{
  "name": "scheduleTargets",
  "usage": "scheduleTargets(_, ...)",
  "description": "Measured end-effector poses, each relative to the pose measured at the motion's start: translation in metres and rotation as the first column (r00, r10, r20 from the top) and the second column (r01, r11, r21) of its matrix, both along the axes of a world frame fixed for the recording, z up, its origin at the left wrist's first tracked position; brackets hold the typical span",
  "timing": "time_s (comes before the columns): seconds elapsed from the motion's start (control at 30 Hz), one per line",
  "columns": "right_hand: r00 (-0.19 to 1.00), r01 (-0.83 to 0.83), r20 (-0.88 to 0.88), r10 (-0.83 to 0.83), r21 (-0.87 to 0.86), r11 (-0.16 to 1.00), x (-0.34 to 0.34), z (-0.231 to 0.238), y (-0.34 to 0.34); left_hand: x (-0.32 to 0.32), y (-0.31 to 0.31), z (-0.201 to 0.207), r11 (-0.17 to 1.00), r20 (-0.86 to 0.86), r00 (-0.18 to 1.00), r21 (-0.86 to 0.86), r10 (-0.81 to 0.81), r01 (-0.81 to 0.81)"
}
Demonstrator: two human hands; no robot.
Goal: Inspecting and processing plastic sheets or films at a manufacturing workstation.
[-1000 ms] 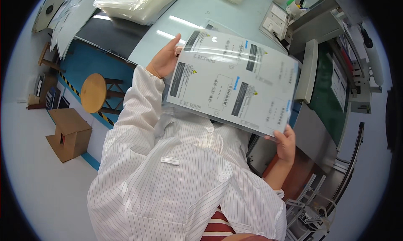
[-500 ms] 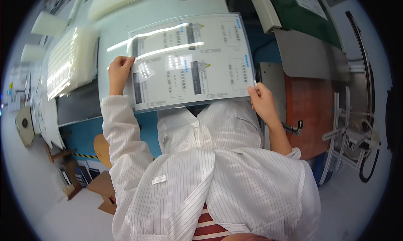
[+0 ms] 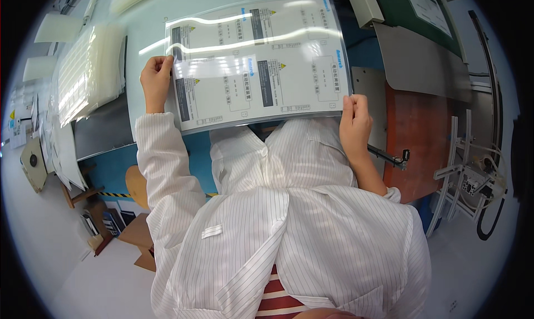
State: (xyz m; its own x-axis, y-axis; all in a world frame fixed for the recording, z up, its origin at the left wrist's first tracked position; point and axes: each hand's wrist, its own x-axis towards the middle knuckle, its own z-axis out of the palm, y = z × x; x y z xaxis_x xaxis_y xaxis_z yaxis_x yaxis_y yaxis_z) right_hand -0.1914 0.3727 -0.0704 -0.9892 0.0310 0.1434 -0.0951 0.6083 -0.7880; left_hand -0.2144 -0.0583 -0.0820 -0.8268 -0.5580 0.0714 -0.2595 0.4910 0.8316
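Note:
A large, glossy printed sheet (image 3: 222, 102) is held up in front of me, tilted slightly, with its near edge over my lap. It carries several repeated label panels with dark blocks, yellow triangles and blue lettering, and a clear margin runs round it. My left hand (image 3: 156, 77) pinches its left edge between thumb and fingers. At the near right corner, my right hand (image 3: 356, 119) is closed on the edge, thumb on top. Bands of reflected light cross the sheet's surface.
Left on the pale green table (image 3: 146, 27) lies a stack of clear plastic-wrapped sheets (image 3: 92, 71). To the right are a grey metal plate (image 3: 420, 63), an orange-red panel (image 3: 414, 146) and an aluminium frame (image 3: 453, 174). An open cardboard box (image 3: 137, 233) sits below at left.
Both hands have moved away from me, carrying the sheet farther out and a little to the right at its right end. The grip on both edges is unchanged.

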Motion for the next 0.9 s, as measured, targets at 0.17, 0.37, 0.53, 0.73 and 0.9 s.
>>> scheduleTargets(0.17, 0.996, 0.017, 0.089, -0.020, 0.042, 0.999, -0.006, -0.004, 0.003, 0.002, -0.007, -0.007, 0.999, 0.003, 1.000, -0.039, 0.023, -0.023)
scheduleTargets(0.37, 0.990, 0.016, 0.137, -0.023, 0.050, 0.999, -0.010, -0.011, 0.003, 0.000, -0.003, 0.000, 0.984, 0.074, 0.996, -0.174, 0.057, -0.044)
scheduleTargets(0.53, 0.992, 0.012, 0.128, -0.023, 0.085, 0.996, -0.009, -0.015, 0.006, 0.000, 0.007, 0.006, 0.970, 0.057, 0.997, -0.241, 0.060, -0.044)
scheduleTargets(0.73, 0.984, 0.109, 0.119, -0.131, 0.178, 0.978, -0.012, -0.008, 0.009, 0.004, 0.002, -0.009, 0.839, -0.104, 0.994, -0.543, -0.031, -0.031)
scheduleTargets(0.9, 0.984, 0.178, 0.031, -0.176, -0.079, 0.981, -0.049, 0.010, 0.044, 0.009, -0.006, -0.003, 0.939, -0.078, 0.996, -0.345, -0.047, 0.017)
